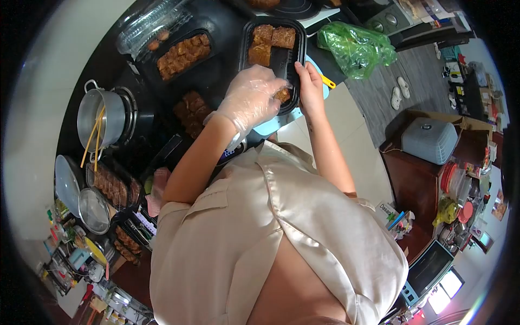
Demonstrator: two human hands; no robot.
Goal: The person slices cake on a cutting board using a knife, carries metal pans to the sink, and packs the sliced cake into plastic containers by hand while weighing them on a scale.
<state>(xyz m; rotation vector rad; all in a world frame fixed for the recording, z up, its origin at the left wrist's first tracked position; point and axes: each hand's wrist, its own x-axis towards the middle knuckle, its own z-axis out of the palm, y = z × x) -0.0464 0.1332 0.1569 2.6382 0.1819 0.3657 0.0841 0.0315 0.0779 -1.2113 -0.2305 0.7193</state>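
Note:
My left hand (254, 96), in a clear plastic glove, reaches into a black plastic tray (299, 46). Its fingers are closed on a browned food piece (283, 96) at the tray's near end, partly hidden by the hand. Several browned, square-cut food pieces (261, 39) lie at the far end of this tray. Bare, my right hand (310, 86) grips the tray's right edge, thumb over the rim. To the left, a second black tray (206, 35) holds a row of browned pieces (183, 56). More brown pieces (192, 111) sit beside my left forearm.
A pot (103, 122) with chopsticks (93, 135) across it stands at left, near a sieve (94, 211) and more filled trays (111, 184). Clear plastic lids (146, 32) lie at the back left. A green plastic bag (355, 49) and a yellow handle (329, 82) are at right.

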